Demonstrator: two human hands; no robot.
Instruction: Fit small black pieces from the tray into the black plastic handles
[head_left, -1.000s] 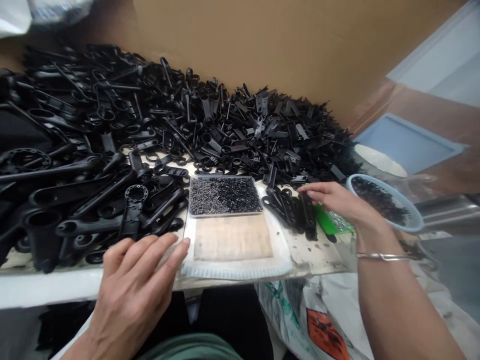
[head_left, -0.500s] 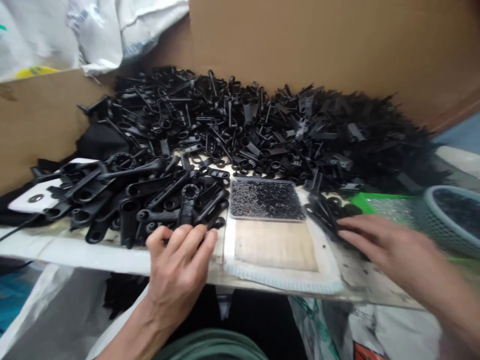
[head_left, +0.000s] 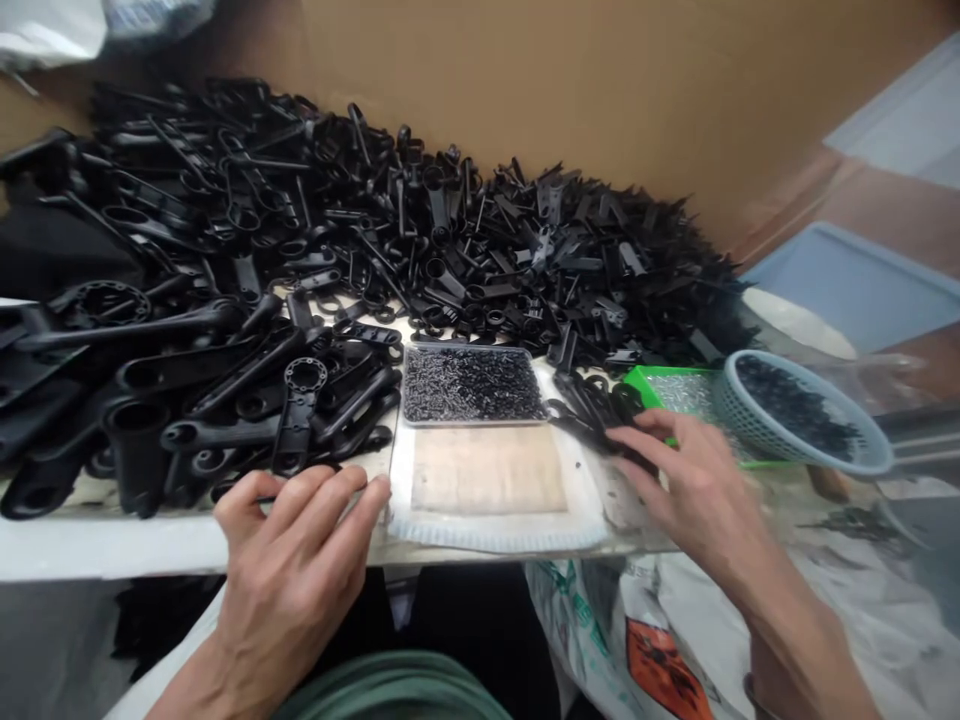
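Observation:
My left hand (head_left: 300, 540) is at the front edge of the table, its fingers curled over a black plastic part (head_left: 264, 496) that is mostly hidden beneath them. Just behind it lies a heap of larger black plastic arms with ring ends (head_left: 300, 400). On the right, my right hand (head_left: 694, 475) reaches into a small pile of black plastic pieces (head_left: 589, 405), thumb and fingers closed around a dark piece (head_left: 636, 457). Between the hands, a clear tray (head_left: 474, 420) full of tiny black pieces stands behind a bare wooden board (head_left: 487, 475) on a white pad (head_left: 589, 500).
A big mound of black plastic parts (head_left: 450, 230) runs along the cardboard wall (head_left: 525, 90). At the right are a green tray (head_left: 641, 378) of small shiny pieces and a light-blue basket (head_left: 757, 425) with dark pieces. Plastic bags (head_left: 600, 620) hang below the table edge.
The view has swung to the right, so the table's contents appear further left and more of the basket shows. Both hands stay near the same piles.

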